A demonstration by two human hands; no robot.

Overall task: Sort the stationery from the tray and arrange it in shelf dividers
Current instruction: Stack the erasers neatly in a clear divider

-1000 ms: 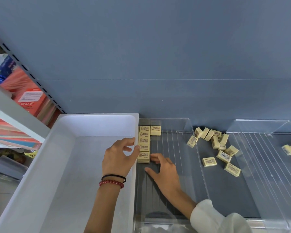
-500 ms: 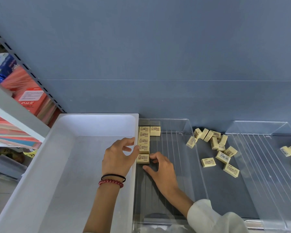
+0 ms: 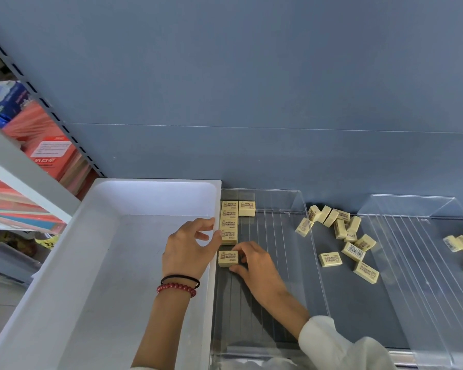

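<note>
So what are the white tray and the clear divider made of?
Tray: probably plastic, opaque white, smooth, with rounded moulded corners. Divider: likely clear acrylic or similar plastic; the shelf shows through it, and its edges catch glare.

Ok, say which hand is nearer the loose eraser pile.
Right. The right hand pinches the front eraser left of the pile; the left hand is farther left, over the tray.
</note>
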